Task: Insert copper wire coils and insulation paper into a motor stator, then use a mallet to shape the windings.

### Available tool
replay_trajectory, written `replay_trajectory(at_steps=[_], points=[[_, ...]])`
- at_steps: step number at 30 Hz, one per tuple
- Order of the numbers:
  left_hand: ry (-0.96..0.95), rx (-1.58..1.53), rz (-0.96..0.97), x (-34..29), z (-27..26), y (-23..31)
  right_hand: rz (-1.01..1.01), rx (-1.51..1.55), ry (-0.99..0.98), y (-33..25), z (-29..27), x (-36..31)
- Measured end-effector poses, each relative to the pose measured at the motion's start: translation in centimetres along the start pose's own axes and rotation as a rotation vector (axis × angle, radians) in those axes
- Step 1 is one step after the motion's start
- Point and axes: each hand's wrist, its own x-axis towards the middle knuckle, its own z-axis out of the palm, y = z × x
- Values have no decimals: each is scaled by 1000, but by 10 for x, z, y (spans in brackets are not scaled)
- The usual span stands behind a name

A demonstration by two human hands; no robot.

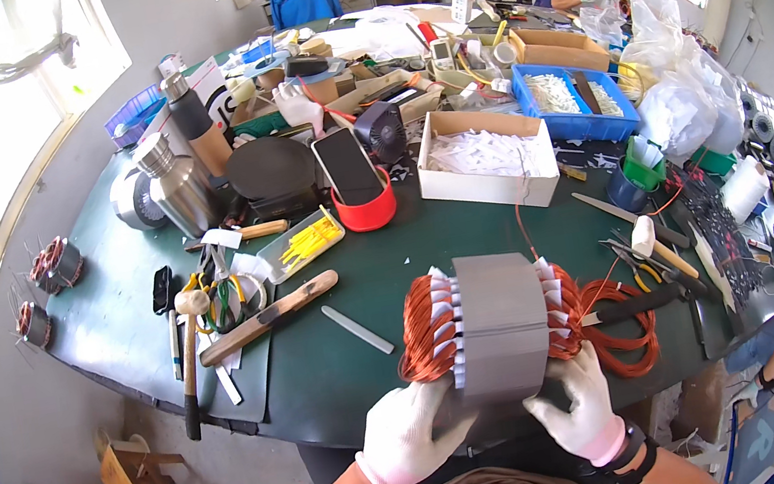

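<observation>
A motor stator (500, 315) with a grey laminated core lies on its side near the front table edge. Reddish copper windings (427, 332) bulge from both its ends, with white insulating slips standing between the wires. My left hand (413, 435), in a white glove, holds the stator's lower left end, some fingertips hidden beneath it. At the lower right end, my gloved right hand (579, 409) grips it too, thumb toward the core. A loose coil of copper wire (631, 345) lies right of the stator, and one lead rises from its top toward a white box.
Left of the stator lie a flat pale strip (357, 329), a wooden bar (268, 319) and a mallet (193, 359). Behind stand a box of white slips (485, 155) and a red holder (366, 203) with a phone. Pliers (635, 263) and another mallet (663, 246) lie right.
</observation>
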Motion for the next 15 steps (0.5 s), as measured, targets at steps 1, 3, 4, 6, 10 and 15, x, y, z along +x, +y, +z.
replay_trajectory(at_steps=[1, 3, 4, 6, 10, 15], points=[[28, 29, 36, 1, 3, 0, -17, -45, 6, -1, -1, -2], [-3, 41, 67, 3, 2, 1, -33, -142, -20, -8, -3, -1], [-27, 58, 82, 2, 0, 0, -27, -180, -62, -14, -3, 2], [4, 136, 135, -2, 3, -5, -12, -282, -119, -22, -5, 6], [53, 130, 37, -9, -1, 4, -137, -309, 2, -20, 16, 5], [-21, 136, 109, 17, -2, 15, -74, -331, -55, -15, -1, 7]])
